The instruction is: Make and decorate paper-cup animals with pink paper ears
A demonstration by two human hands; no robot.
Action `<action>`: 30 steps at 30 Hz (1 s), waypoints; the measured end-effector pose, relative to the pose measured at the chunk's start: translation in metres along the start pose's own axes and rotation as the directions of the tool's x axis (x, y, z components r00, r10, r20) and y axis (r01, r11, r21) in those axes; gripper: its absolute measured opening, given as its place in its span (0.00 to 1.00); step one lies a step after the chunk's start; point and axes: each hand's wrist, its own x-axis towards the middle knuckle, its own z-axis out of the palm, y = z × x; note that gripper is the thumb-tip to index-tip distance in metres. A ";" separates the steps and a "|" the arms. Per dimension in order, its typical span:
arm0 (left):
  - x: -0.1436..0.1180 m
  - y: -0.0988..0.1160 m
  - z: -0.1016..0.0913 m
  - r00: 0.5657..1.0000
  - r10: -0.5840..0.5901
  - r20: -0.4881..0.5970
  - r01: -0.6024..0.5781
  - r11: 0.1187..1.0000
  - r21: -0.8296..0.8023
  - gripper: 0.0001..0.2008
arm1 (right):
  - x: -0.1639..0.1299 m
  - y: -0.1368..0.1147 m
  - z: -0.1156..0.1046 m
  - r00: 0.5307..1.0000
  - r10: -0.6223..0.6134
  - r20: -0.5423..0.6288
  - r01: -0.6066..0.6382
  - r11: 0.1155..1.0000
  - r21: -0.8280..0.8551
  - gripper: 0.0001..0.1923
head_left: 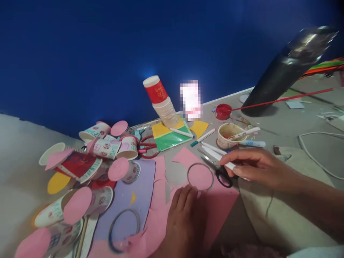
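My left hand (185,209) lies on a pink paper sheet (220,200), fingers flat at the lower edge of a thin grey ring (212,174). Inside that ring, pink paper shows. My right hand (255,166) pinches a white marker (230,166) just above the sheet's right side. Black-handled scissors (224,178) rest partly under this hand, blades pointing up and left. Left of the ring is a round cut-out hole (176,173) in the pink paper. A second ring (138,218) lies on a purple sheet (142,179).
Decorated paper cups (104,147) with pink paper discs crowd the left. A tall cup stack (163,104) stands behind, near loose markers (204,137). On the right are a paint-stained cup (228,138), a red lid (223,111), a dark cylinder (276,75) and a white cable (309,154).
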 end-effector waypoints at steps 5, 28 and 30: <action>0.020 0.007 -0.021 0.993 0.083 0.083 -0.085 0.996 0.028 0.11 | 0.003 -0.002 0.009 0.992 -0.041 0.122 0.052 0.995 -0.086 0.17; 0.015 0.008 -0.020 0.984 0.056 0.167 -0.059 0.998 0.014 0.13 | 0.023 0.039 0.042 0.823 -0.558 0.106 0.539 0.709 -0.455 0.07; 0.015 0.008 -0.020 0.983 0.069 0.168 -0.072 0.997 0.014 0.14 | 0.023 0.040 0.043 0.821 -0.558 0.117 0.542 0.701 -0.463 0.07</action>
